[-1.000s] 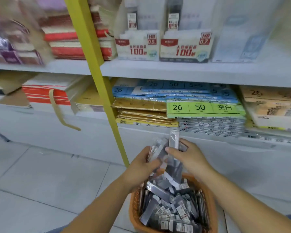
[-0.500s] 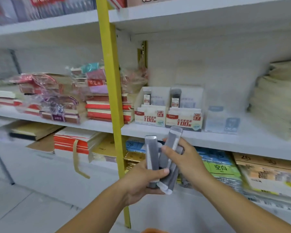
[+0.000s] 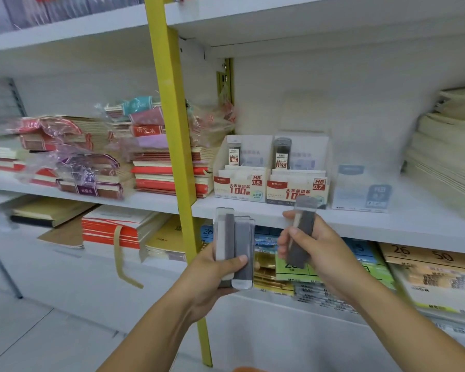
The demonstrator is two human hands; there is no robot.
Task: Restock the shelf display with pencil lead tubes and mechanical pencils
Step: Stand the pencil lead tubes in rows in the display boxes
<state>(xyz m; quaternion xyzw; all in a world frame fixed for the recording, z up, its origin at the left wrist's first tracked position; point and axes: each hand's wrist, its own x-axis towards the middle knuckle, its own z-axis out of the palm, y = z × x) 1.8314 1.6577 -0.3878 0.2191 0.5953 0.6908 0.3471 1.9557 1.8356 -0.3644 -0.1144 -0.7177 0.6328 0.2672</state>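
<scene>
Both hands are working just in front of the white shelf. The left hand is gripping a small bundle of lead tubes upright, with the thumb pressing across their fronts. The bundle seems to be two or three tubes, but the exact count is hard to tell. The right hand is pinching a single tube between thumb and fingers, and its top is leaning toward the shelf edge.

Two cardboard display boxes are standing side by side on that shelf, the HB 0.5 box to the left of the HB 0.7 box. One tube is showing at the back of each, and both boxes are looking close to empty. The single tube is hovering in front of the 0.7 box and covering part of its label.

These tubes are looking light, stiff and smooth-sided, so they are probably slippery when stacked. The leads inside are likely brittle, which makes a drop worth avoiding. Holding one by its long flat sides near the middle should be leaving the lower end free to slide into a box. The size markings on the held tubes are not readable, so I cannot tell which box they belong in.
</scene>
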